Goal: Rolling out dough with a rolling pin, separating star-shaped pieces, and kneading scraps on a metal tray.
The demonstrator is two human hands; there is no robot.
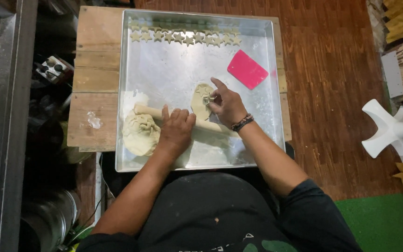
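- Silvery metal baking tray (257, 140), square with low walls, sits on a wooden table (94, 79); every place below is given relative to this tray.
- Inside the tray, near its middle, lies a small flattened dough piece (199, 103) with a star shape pressed into it.
- Right hand (229, 106) rests on that dough's right edge; its grip is pinched together on a small cutter (206, 99), index finger stretched out, though the cutter is mostly hidden.
- Left hand (176, 130) lies palm-down, fingers loosely curled over a wooden rolling pin (148, 111) that runs across the tray's lower half, just below the flattened dough.
- A larger dough lump (138, 135) lies against the tray's left wall, touching the pin.
- Along the tray's far wall runs a row of cut dough stars (185, 37).
- A pink scraper (247, 69) lies by the tray's right wall, apart from both hands.
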